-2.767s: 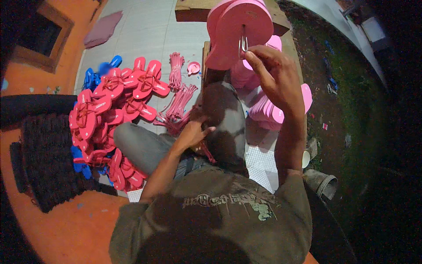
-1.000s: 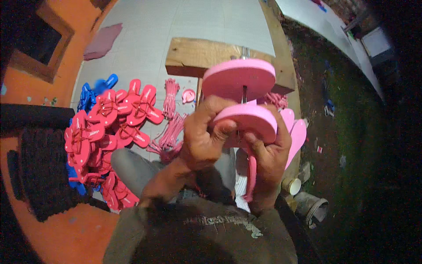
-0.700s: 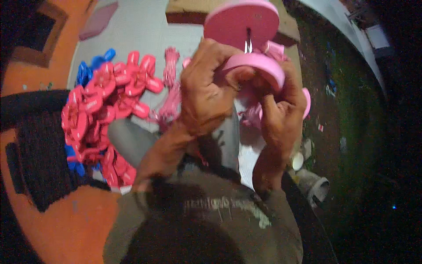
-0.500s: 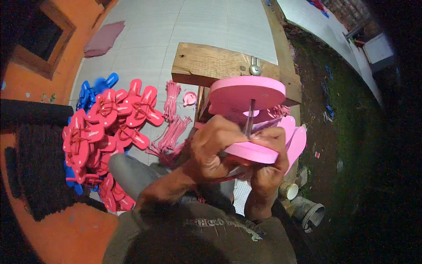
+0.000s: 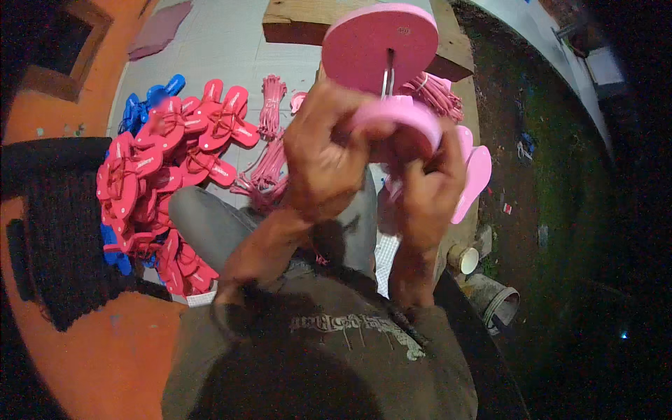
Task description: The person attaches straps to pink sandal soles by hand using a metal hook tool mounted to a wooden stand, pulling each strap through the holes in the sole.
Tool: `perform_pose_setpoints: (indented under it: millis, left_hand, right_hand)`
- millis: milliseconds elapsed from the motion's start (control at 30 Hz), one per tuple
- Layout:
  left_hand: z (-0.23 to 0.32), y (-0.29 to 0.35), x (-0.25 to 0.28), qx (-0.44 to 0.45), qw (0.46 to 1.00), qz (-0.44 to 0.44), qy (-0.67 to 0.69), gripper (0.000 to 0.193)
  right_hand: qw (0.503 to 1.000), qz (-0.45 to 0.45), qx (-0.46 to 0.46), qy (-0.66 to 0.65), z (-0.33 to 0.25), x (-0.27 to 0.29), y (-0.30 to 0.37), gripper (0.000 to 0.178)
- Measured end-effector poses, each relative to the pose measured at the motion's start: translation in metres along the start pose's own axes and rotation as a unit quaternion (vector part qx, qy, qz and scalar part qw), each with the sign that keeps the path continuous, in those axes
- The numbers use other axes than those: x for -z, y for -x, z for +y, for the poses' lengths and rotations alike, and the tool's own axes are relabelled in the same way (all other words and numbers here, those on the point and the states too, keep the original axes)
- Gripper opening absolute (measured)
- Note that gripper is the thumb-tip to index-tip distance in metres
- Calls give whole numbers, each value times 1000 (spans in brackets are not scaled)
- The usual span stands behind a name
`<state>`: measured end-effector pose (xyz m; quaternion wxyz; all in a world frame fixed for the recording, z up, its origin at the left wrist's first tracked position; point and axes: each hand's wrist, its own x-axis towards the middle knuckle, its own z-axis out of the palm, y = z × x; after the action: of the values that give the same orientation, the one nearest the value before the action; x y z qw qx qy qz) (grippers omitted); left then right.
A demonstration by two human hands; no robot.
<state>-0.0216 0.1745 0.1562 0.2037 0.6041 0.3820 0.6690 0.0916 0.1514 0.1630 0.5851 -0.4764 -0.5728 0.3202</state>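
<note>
Both hands grip one pink foam flip-flop sole (image 5: 402, 112), now bent into a curve. My left hand (image 5: 329, 147) is closed on its left end, blurred by motion. My right hand (image 5: 434, 189) closes round its right side, the fingers partly hidden by the sole. Just beyond, a second pink sole (image 5: 378, 42) is pierced by a slim metal rod (image 5: 388, 77) that runs down toward the held sole. Whether the rod enters the held sole is hidden by my fingers. A wooden beam (image 5: 297, 21) lies behind the pierced sole.
Red flip-flops (image 5: 161, 182) are heaped at left, with blue ones (image 5: 133, 112) beside them. Bundles of pink straps (image 5: 273, 105) lie on the tiles; another strap bundle (image 5: 437, 98) is right of the rod. Loose pink soles (image 5: 474, 175) and a cylindrical container (image 5: 463, 259) stand at right.
The held sole, flatter before, is now bent upward between my hands. Both hands appear higher in view, nearer the pierced sole. The whole view has shifted, bringing background things higher.
</note>
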Motion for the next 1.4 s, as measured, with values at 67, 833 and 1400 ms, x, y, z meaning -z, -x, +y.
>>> perform_pose_setpoints:
  millis: [67, 833, 1400]
  left_hand:
    - [1, 4, 2, -26, 999, -10, -21, 10]
    - [31, 99, 44, 181, 971, -152, 24, 58]
    - [-76, 170, 119, 472, 628, 208, 582, 47]
  right_hand:
    - [998, 13, 58, 17, 7, -1, 3, 22]
    - [986, 52, 156, 4, 0, 10, 60, 26]
    - [939, -138, -96, -300, 93, -62, 131, 35]
